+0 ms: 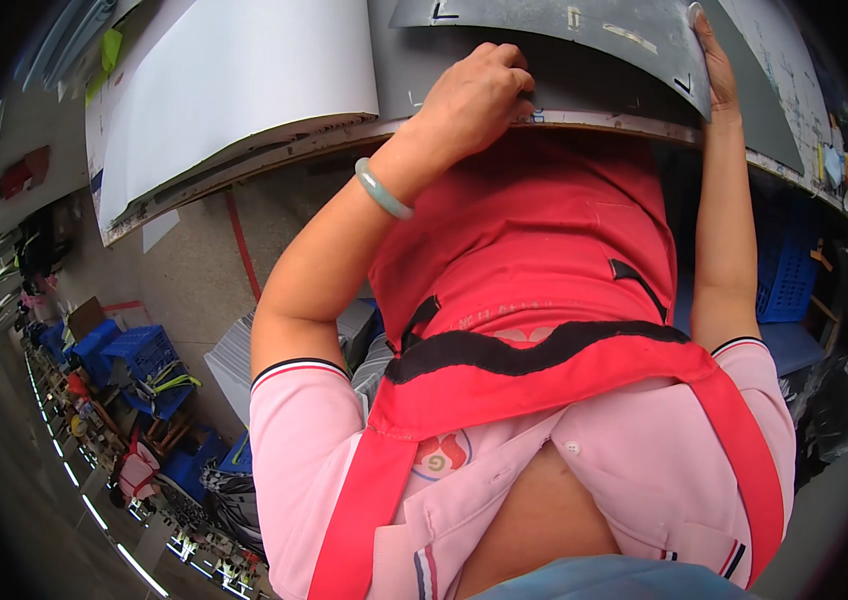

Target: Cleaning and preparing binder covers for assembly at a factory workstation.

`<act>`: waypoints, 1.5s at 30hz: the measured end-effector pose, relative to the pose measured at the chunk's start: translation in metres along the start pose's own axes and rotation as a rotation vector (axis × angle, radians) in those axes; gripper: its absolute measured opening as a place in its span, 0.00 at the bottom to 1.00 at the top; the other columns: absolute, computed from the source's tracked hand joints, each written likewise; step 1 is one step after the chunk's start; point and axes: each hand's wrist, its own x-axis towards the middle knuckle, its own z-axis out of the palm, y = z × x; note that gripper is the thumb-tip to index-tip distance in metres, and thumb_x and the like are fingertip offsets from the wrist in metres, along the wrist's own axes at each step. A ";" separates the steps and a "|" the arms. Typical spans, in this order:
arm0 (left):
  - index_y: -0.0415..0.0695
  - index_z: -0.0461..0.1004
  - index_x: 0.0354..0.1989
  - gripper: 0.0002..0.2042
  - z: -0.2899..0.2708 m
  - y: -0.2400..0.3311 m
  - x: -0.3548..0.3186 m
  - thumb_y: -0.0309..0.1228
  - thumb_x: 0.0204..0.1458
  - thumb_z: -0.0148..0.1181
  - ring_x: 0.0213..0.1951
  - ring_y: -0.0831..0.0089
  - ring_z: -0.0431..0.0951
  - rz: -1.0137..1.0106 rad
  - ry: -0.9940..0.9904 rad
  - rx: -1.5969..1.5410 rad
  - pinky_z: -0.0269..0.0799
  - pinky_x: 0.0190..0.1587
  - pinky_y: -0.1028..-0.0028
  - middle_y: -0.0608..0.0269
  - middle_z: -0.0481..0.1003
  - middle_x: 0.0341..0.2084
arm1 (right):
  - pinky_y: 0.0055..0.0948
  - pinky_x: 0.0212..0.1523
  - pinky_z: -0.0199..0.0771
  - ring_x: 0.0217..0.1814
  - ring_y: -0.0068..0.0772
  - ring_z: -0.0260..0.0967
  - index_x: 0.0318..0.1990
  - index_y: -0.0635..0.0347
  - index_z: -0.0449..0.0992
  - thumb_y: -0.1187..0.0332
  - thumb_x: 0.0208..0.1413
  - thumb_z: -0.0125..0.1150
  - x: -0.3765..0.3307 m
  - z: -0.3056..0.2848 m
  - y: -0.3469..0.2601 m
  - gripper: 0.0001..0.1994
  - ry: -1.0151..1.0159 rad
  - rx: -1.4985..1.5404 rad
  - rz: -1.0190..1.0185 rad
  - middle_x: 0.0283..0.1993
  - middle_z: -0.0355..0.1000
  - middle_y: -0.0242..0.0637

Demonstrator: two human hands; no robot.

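A thin grey sheet (pixel 534 14) with black corner marks and strips of tape is tilted up over the table at the top of the view. My right hand (pixel 719 70) grips its right edge, thumb on the upper face. Under the raised sheet lies a dark grey surface (pixel 584 88) with pale corner marks. Close to the table's front edge, my left hand (pixel 479 95) is closed with its fingers curled; whatever they hold is hidden. A pale green bangle (pixel 382 190) circles my left wrist.
A stack of large white sheets (pixel 244 90) covers the table's left part, curling at the front. The worn table edge (pixel 274 160) runs before my red apron (pixel 534 240). Blue crates (pixel 149 365) stand on the floor at left, another blue crate (pixel 784 265) at right.
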 end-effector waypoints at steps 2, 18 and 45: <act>0.39 0.82 0.39 0.10 0.000 -0.001 -0.002 0.31 0.51 0.67 0.49 0.58 0.75 0.000 0.001 0.015 0.74 0.52 0.64 0.59 0.77 0.45 | 0.43 0.59 0.78 0.55 0.41 0.77 0.62 0.66 0.70 0.61 0.65 0.60 0.001 0.001 0.003 0.23 0.017 -0.008 -0.014 0.56 0.77 0.49; 0.45 0.77 0.50 0.17 0.015 0.017 0.017 0.21 0.50 0.55 0.51 0.59 0.75 0.104 0.009 0.205 0.73 0.53 0.65 0.60 0.76 0.44 | 0.38 0.55 0.80 0.52 0.38 0.78 0.62 0.65 0.71 0.59 0.65 0.60 0.004 -0.024 -0.003 0.23 -0.024 -0.045 -0.050 0.54 0.77 0.45; 0.39 0.81 0.42 0.11 -0.236 -0.167 0.035 0.33 0.62 0.57 0.29 0.71 0.77 -0.696 1.047 -0.305 0.76 0.32 0.66 0.62 0.76 0.27 | 0.42 0.66 0.70 0.63 0.38 0.70 0.57 0.56 0.72 0.59 0.67 0.58 -0.053 -0.033 -0.038 0.17 -0.064 0.088 -0.087 0.60 0.73 0.40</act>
